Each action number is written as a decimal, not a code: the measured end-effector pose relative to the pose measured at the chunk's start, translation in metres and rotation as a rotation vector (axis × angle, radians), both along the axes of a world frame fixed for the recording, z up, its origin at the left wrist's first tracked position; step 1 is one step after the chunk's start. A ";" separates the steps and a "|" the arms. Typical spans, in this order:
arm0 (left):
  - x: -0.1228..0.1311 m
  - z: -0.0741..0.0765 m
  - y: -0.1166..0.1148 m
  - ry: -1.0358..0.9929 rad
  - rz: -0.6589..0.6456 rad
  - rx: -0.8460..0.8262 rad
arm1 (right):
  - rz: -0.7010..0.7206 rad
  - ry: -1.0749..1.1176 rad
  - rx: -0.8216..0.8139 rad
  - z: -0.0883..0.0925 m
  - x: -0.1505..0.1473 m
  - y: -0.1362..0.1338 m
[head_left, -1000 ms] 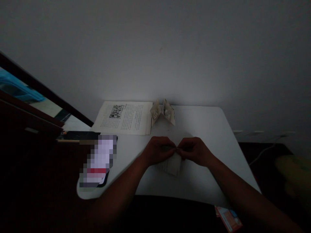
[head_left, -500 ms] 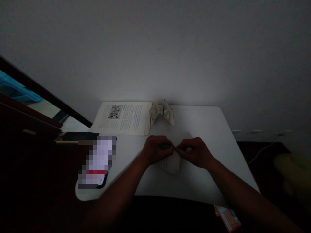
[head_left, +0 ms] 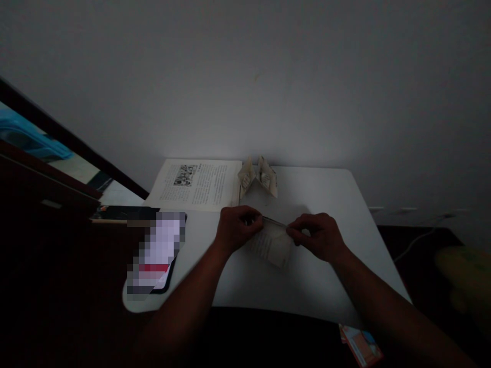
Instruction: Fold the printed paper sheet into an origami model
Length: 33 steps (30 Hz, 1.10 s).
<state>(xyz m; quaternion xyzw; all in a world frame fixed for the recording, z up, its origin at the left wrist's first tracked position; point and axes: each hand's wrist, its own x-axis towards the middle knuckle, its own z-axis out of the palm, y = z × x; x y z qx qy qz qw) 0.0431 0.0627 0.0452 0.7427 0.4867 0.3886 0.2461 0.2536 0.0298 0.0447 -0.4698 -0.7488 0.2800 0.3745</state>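
Between my hands is a folded sheet of printed paper [head_left: 271,244], its upper edge pinched at both ends and its lower part hanging toward me above the white table. My left hand [head_left: 238,227] is closed on the upper left corner. At the upper right corner, my right hand [head_left: 316,235] pinches the paper between thumb and fingers. Just beyond my hands stands a folded paper piece [head_left: 258,179] with pointed flaps, made from similar printed paper. Dim light blurs the finer creases of the held sheet.
A book [head_left: 195,186] with printed text and a picture lies at the back left of the white table [head_left: 326,194]. A phone [head_left: 163,250], its screen pixelated, rests near the left edge. A colourful box-like item [head_left: 361,345] is below the front edge. A wall stands behind.
My hands have moved apart along the paper's upper edge, from almost touching to gripping opposite ends. More of the sheet shows between them. The camera view has shifted slightly.
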 end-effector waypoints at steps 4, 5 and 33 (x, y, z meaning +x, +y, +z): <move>-0.001 0.003 -0.002 -0.040 0.057 -0.019 | -0.031 0.049 -0.031 0.001 0.000 -0.001; -0.001 0.002 -0.002 -0.059 0.060 -0.038 | -0.037 0.058 -0.045 0.001 0.000 -0.001; 0.013 -0.012 -0.013 0.213 -0.378 0.497 | -0.051 0.840 -0.440 -0.020 -0.005 0.012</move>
